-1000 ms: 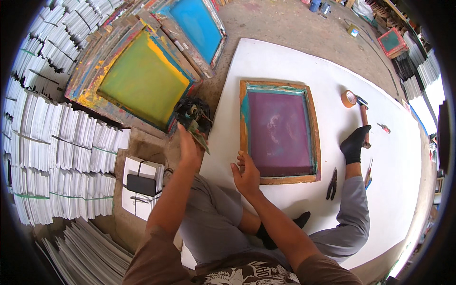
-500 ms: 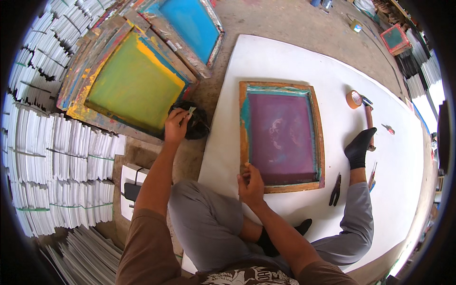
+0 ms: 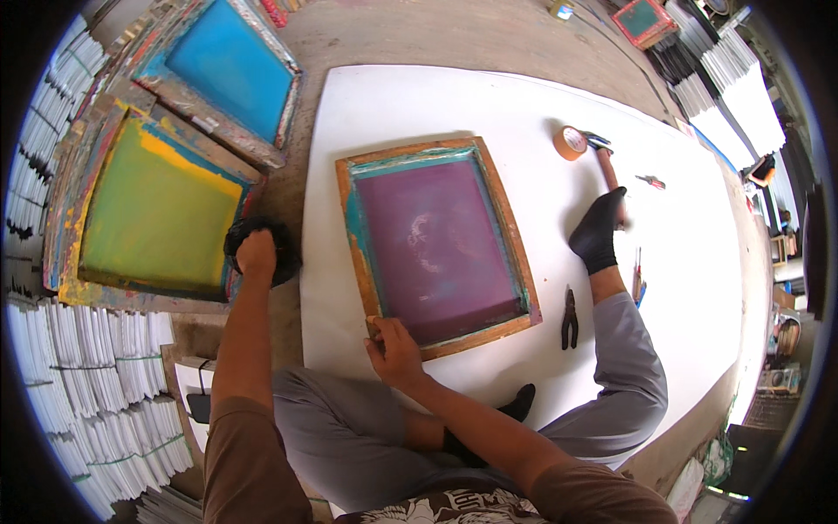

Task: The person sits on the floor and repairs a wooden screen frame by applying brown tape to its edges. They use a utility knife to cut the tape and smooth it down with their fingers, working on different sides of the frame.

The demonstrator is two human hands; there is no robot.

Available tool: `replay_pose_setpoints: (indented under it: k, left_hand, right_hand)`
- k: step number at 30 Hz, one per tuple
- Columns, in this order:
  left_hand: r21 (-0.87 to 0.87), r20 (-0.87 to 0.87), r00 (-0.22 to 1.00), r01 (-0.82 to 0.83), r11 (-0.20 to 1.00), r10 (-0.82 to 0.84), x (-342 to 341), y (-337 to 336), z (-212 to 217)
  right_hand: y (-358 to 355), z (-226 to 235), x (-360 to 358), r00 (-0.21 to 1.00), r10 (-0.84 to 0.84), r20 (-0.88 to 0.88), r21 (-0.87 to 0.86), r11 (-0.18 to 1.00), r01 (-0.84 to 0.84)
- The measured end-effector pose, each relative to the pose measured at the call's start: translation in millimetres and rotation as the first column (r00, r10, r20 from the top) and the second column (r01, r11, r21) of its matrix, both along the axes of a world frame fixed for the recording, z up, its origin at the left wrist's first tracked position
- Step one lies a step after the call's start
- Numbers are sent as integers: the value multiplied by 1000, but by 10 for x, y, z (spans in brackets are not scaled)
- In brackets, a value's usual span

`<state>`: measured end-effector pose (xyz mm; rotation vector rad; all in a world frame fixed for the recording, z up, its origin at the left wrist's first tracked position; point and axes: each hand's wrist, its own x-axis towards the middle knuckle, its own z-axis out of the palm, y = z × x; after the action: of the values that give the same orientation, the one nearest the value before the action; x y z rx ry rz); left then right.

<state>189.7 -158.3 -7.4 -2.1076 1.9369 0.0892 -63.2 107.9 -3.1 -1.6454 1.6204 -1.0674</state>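
A wood-framed printing screen with purple mesh and teal edging lies on a large white sheet. My right hand grips the frame's near left corner. My left hand reaches out to the left and rests in a round black container standing on the floor between the white sheet and a yellow-green screen. What the left fingers hold inside the container is hidden. My legs in grey trousers and black socks stretch out over the sheet.
A blue screen leans behind the yellow-green one. A roll of tan tape, a wooden-handled tool, black pliers and small tools lie on the sheet. Stacks of white sheets line the left side.
My left hand has moved out to the left, away from me, and down into the black container. My right hand has stayed on the frame's near corner.
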Motion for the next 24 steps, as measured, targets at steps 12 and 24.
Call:
replay_pose_setpoints:
  k: [12,24]
  left_hand:
    - [6,-317,948,20,1000,-17,412,-21,-189]
    - [-447,-393,868,108,888,-303,-253,776,705]
  right_hand:
    - [11,85,-32,993,23,119,27,999,-27]
    - [338,115,-911,939,-27,-342,-154,988,-28]
